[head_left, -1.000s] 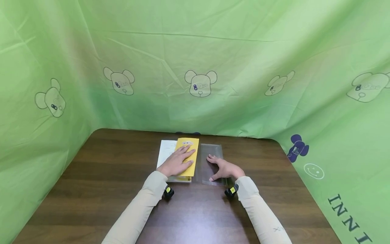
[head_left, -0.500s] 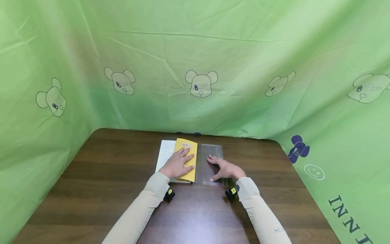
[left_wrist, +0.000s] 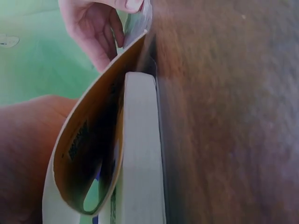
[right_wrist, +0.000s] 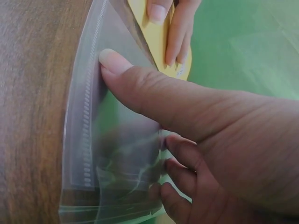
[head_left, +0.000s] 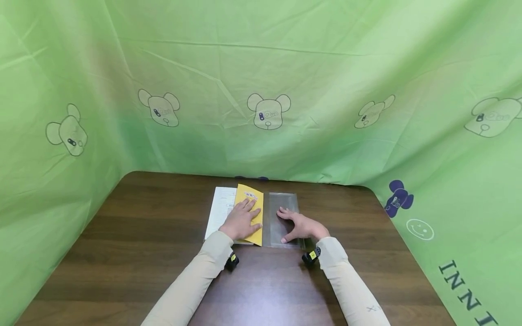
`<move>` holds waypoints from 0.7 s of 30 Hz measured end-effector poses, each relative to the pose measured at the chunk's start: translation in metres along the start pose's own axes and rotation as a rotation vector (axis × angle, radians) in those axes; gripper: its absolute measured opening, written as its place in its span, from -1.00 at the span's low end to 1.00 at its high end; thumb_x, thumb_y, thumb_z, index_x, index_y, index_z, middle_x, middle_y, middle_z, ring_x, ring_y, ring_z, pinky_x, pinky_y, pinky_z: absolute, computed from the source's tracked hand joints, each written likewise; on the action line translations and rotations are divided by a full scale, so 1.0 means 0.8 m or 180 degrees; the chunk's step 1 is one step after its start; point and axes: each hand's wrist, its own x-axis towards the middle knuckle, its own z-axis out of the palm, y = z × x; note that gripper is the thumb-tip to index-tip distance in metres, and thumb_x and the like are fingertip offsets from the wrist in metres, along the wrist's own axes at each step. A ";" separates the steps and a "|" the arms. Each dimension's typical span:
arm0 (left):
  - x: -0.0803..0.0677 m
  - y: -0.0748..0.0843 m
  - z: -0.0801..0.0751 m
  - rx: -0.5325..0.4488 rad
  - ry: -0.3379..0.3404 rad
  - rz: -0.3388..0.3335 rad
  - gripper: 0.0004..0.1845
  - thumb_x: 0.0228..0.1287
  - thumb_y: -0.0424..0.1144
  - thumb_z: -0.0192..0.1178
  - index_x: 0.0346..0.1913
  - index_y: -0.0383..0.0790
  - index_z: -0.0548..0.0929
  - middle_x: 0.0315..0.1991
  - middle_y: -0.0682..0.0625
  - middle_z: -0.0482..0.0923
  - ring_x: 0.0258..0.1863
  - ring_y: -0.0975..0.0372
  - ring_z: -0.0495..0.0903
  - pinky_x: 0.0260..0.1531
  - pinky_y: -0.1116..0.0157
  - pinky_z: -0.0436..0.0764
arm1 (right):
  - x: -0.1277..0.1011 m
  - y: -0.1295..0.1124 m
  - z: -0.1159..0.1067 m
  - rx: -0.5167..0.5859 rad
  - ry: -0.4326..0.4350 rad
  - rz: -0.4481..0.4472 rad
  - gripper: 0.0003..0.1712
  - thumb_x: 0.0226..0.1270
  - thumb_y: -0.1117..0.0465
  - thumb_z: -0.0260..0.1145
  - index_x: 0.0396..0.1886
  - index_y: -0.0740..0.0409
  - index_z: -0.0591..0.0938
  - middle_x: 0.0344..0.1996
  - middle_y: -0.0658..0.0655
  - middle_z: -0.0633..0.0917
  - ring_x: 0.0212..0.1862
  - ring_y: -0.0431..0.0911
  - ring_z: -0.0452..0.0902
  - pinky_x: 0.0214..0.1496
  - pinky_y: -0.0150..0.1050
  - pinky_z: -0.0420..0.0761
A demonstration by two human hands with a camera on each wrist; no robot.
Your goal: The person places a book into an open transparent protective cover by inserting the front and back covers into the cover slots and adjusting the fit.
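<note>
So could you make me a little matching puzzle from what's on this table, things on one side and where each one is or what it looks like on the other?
Things:
1. yellow booklet
2. clear plastic bag
3. white sheet
4. table

Descriptions:
A. dark brown wood, under everything else
B. see-through, under the right hand
C. bright cover, bent upward, with the left hand on it
D. pale printed paper, lying furthest left of the three flat items

Pairs: 1-C, 2-B, 3-D, 4-A
</note>
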 end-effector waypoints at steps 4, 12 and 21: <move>0.003 0.008 -0.001 0.0112 -0.0026 0.0009 -0.38 0.46 0.11 0.15 0.42 -0.17 0.52 0.57 -0.21 0.19 0.58 -0.13 0.08 0.56 -0.02 0.10 | 0.000 0.001 -0.001 -0.0032 -0.0036 -0.0024 0.11 0.12 0.12 0.62 0.59 0.20 0.23 0.62 0.27 0.05 0.63 0.24 -0.17 0.59 0.21 0.03; 0.009 0.018 -0.002 0.0309 -0.0113 0.0009 -0.39 0.46 0.14 0.13 0.43 -0.10 0.51 0.58 -0.16 0.19 0.59 -0.07 0.09 0.57 0.02 0.09 | 0.001 0.001 -0.002 -0.0068 -0.0044 -0.0025 0.12 0.11 0.12 0.62 0.59 0.20 0.22 0.62 0.28 0.06 0.63 0.24 -0.16 0.58 0.22 0.06; 0.010 0.021 0.001 0.0399 -0.0192 0.0005 -0.38 0.49 0.17 0.08 0.45 -0.08 0.48 0.59 -0.14 0.14 0.60 -0.05 0.06 0.58 0.04 0.05 | 0.000 0.001 -0.003 -0.0036 -0.0057 -0.0027 0.11 0.13 0.12 0.61 0.60 0.20 0.21 0.62 0.28 0.04 0.63 0.24 -0.17 0.60 0.21 0.02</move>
